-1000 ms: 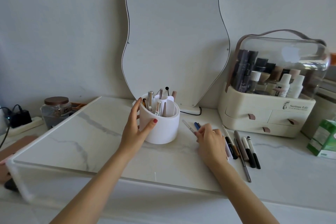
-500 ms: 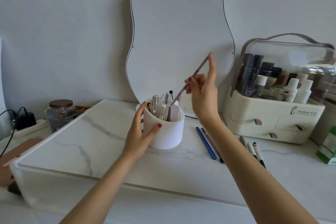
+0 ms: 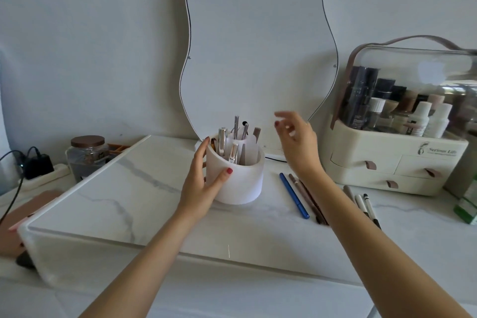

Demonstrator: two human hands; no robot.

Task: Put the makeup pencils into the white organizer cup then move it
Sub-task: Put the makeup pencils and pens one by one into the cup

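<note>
The white organizer cup (image 3: 240, 183) stands on the marble top with several pencils and brushes upright inside it. My left hand (image 3: 202, 181) grips its left side, thumb on the front wall. My right hand (image 3: 296, 142) hovers empty to the right of the cup's rim, fingers spread apart. A blue pencil (image 3: 294, 195) and a brown pencil (image 3: 307, 197) lie side by side on the top right of the cup. More pencils (image 3: 362, 204), grey, white and black, lie beyond my right forearm, partly hidden by it.
A wavy mirror (image 3: 258, 46) leans on the wall behind the cup. A cream cosmetics case (image 3: 397, 162) with drawers stands at right, a green box (image 3: 468, 208) beside it. A glass jar (image 3: 87, 155) and a power strip (image 3: 38, 170) sit at left.
My right hand picked a pencil off the table, carried it up over the cup and let it go inside; the hand now hovers empty. My left hand has stayed on the cup.
</note>
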